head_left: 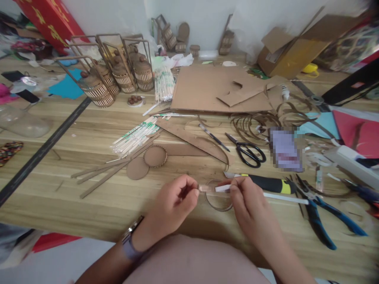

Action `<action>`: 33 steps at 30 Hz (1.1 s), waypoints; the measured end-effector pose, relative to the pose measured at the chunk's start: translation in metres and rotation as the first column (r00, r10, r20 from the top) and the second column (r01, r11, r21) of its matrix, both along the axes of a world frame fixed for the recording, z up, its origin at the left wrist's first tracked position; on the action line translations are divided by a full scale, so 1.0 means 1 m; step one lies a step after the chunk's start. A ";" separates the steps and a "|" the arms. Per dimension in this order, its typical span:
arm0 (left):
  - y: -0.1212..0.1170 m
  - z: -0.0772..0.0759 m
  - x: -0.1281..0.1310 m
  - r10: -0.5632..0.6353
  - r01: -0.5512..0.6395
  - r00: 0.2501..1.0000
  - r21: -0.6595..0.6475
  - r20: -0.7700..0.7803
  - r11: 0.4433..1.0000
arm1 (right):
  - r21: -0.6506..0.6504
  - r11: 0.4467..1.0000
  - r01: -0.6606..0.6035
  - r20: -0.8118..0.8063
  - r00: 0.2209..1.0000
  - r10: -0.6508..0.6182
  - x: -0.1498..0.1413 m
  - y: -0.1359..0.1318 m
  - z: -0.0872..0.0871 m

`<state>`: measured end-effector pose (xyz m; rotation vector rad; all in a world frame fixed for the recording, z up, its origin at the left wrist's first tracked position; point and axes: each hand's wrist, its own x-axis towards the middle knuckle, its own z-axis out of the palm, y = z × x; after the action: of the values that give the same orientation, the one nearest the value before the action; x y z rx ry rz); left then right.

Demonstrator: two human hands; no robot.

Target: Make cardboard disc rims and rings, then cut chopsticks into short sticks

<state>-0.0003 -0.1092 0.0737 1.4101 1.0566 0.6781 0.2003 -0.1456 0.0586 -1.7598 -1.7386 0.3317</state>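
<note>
My left hand (173, 203) is closed, thumb and fingertips pinching the end of a short brown strip (204, 188). A white strip (222, 188) is pinched in my right hand (250, 205); its short end points toward the brown strip, with a small gap between them. A white length (286, 198) shows on the far side of that hand, but I cannot tell whether both parts are one strip. Between my hands, a thin brown cardboard ring (219, 208) lies on the table, partly behind the strips. Just beyond my right hand rests a black and yellow utility knife (268, 184).
Blue-handled pliers (321, 221) and black scissors (248, 154) lie to the right. Ahead are a pen (213, 137), cardboard discs (137, 168), wrapped chopsticks (136, 136), curled cardboard strips (248, 124) and a large cardboard sheet (201, 86). Several miniature lidded baskets (99, 92) stand at back left.
</note>
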 end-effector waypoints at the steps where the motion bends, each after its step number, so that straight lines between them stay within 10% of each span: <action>1: 0.001 -0.001 -0.002 0.025 -0.024 0.999 -0.038 0.032 0.999 | 0.014 1.000 0.011 0.016 1.000 -0.011 0.001 0.000 -0.001; 9: 0.003 -0.011 -0.006 0.148 -0.094 0.915 -0.158 0.375 0.983 | 0.005 0.999 0.036 0.011 0.999 -0.036 -0.003 0.000 0.005; 14: -0.004 -0.014 0.005 0.061 -0.002 0.950 -0.191 0.305 0.982 | 0.030 0.997 -0.072 0.031 0.997 0.071 -0.008 0.001 0.005; 24: -0.006 -0.018 0.008 0.210 -0.223 0.915 -0.003 0.345 0.975 | -0.016 1.000 -0.011 -0.281 0.960 0.006 -0.010 0.004 0.004; 28: -0.002 -0.019 0.002 0.285 -0.295 0.869 -0.037 0.405 0.955 | -0.074 0.991 0.107 -0.587 0.799 -0.130 0.005 0.007 0.002; 33: 0.004 -0.022 -0.015 0.347 -0.377 0.839 -0.011 0.419 0.926 | -0.222 0.970 0.096 -0.896 0.373 -0.242 0.045 0.014 0.000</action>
<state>-0.0157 -0.1056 0.0515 1.0597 0.9671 1.2470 0.2451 -0.1311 0.0591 -1.3279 -0.6837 1.1228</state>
